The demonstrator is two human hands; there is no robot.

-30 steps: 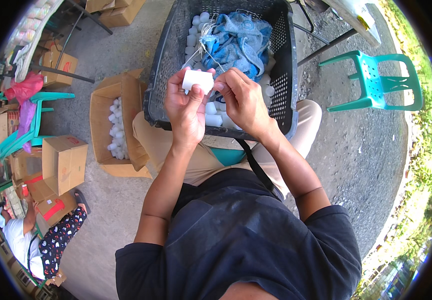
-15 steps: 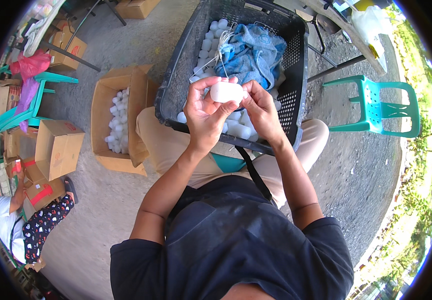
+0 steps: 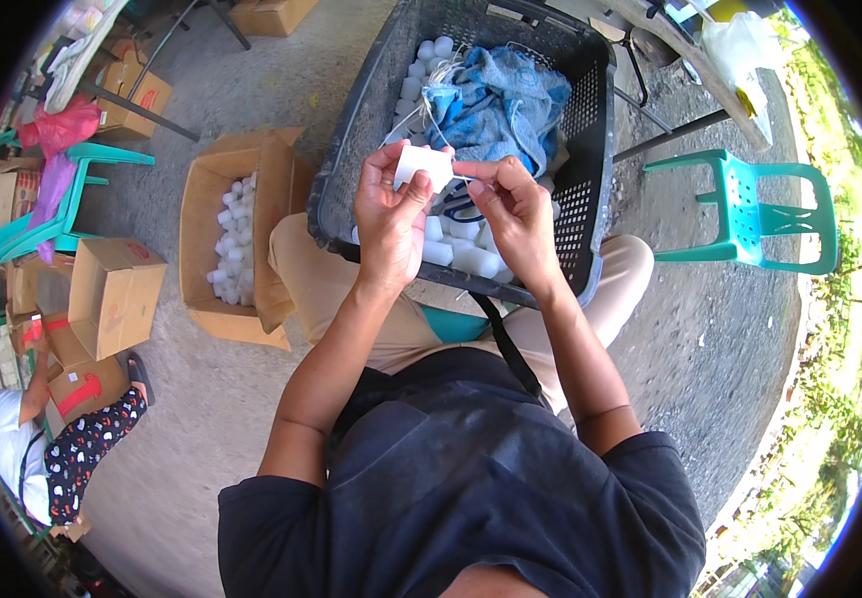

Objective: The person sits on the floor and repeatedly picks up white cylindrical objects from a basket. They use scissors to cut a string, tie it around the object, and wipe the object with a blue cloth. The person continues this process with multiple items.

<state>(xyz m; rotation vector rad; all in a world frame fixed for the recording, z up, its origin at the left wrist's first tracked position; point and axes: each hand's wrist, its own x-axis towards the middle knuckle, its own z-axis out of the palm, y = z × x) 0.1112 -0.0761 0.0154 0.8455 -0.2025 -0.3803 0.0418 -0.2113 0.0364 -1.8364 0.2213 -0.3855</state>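
Observation:
A short white candle [image 3: 423, 167] is held sideways over the near part of a black plastic crate [image 3: 590, 125]. My left hand [image 3: 387, 214] is closed around it, thumb in front and fingers behind. From the candle's right end runs a thin white wick [image 3: 462, 178], pinched between the thumb and forefinger of my right hand [image 3: 516, 214]. Below the hands, more white candles [image 3: 476, 261] lie in the crate beside dark-handled scissors [image 3: 463, 211], partly hidden. A blue-grey cloth [image 3: 511, 95] rests on top farther back, with loose white strings [image 3: 436, 90] at its left edge.
An open cardboard box [image 3: 197, 214] with many small white candles stands left of my knee. Green plastic chairs stand right [image 3: 740, 214] and left [image 3: 67, 199]. Another person [image 3: 17, 439] sits far left near cardboard boxes [image 3: 117, 299]. A table [image 3: 710, 75] stands at the back right.
The candle has shifted left in my left hand, its right end now turned toward my right hand. My right fingers have moved off its end onto the wick, and the scissors have come into view.

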